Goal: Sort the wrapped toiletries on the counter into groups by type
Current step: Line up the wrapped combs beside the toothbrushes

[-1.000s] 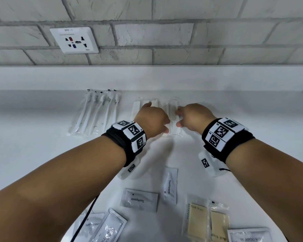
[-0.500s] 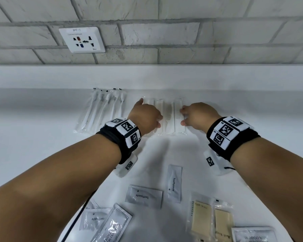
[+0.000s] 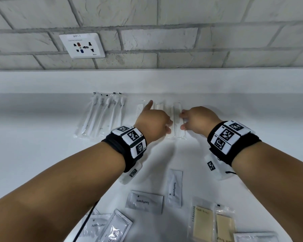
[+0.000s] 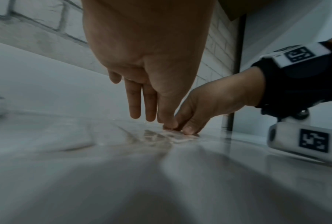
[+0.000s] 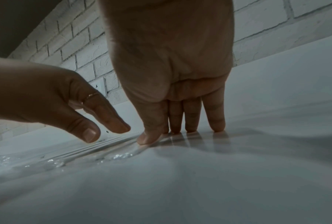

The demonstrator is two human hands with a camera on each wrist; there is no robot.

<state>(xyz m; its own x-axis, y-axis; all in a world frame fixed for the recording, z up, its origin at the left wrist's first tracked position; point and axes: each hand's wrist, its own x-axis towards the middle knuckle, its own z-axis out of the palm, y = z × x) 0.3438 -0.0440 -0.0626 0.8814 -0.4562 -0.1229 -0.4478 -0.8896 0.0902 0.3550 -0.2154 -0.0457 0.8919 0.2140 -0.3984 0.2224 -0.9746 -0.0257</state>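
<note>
Head view: on a white counter (image 3: 42,154), the left hand (image 3: 153,122) and right hand (image 3: 198,119) rest with straight, relaxed fingers on a row of white plastic combs in clear wrappers (image 3: 177,119), gripping nothing. Just left lie white toothbrushes in clear sleeves (image 3: 101,116). Nearer the person sit grey toothpaste sachets (image 3: 144,201) and beige soap packets (image 3: 203,222).

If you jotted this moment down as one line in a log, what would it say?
step: aligning wrapped combs | left hand: open, on combs | right hand: open, fingers flat | toothbrushes: grouped | toothpaste sachets: unsorted
</note>
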